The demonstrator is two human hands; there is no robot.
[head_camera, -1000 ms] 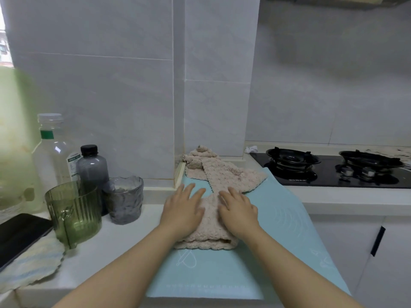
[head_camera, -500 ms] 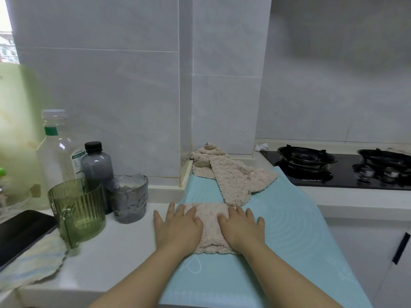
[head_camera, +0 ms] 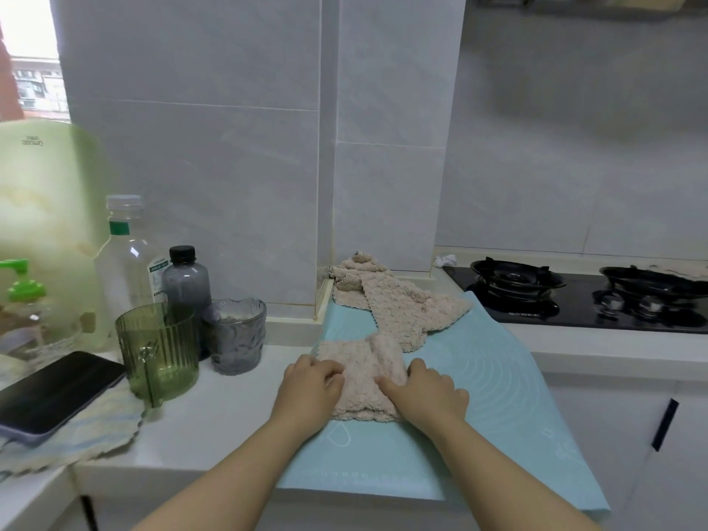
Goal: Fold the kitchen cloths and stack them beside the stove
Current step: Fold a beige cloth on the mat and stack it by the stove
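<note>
Head view: the small folded beige fluffy cloth (head_camera: 360, 381) lies on the pale blue silicone mat (head_camera: 498, 396), and I judge you're finishing this fold and about to lift it. Your left hand (head_camera: 310, 392) curls its fingers onto the cloth's 9 o'clock edge, while your right hand (head_camera: 429, 392) grips the 3 o'clock edge, thumb on top. Next, carry it toward 1 o'clock, beside the black gas stove (head_camera: 574, 297), keeping the layers together; the crumpled beige cloth (head_camera: 398, 304) at 12 o'clock still needs folding.

Marks on jug (head_camera: 42, 231), stove (head_camera: 574, 306): none legible.
</note>
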